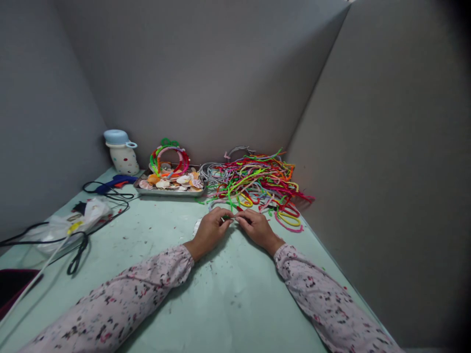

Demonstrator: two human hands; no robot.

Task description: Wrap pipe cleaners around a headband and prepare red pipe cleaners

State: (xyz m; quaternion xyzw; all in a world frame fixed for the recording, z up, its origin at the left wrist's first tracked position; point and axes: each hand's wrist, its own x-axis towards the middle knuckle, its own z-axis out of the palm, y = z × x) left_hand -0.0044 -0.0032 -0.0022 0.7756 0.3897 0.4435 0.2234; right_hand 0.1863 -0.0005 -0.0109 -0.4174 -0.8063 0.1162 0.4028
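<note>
My left hand [213, 226] and my right hand [257, 226] meet over the middle of the table, fingertips pinched together and almost touching. Between them is a thin pipe cleaner, mostly hidden by the fingers. Just behind the fingers shows the arc of a grey hoop [220, 202], with green and red fuzzy wrapping toward its right side. Whether the pinched piece joins this hoop is hard to make out. A small whitish object [197, 225] lies partly covered beside my left hand.
Behind my hands lie a heap of coloured pipe cleaners [263, 176], a metal tray [171, 192] of seashells with wrapped hoops [183, 158] on top, and coiled grey wire [213, 171]. At left are a bottle [123, 157], a blue glue gun [110, 184], cables and a plastic bag [95, 211]. Grey partitions enclose the table.
</note>
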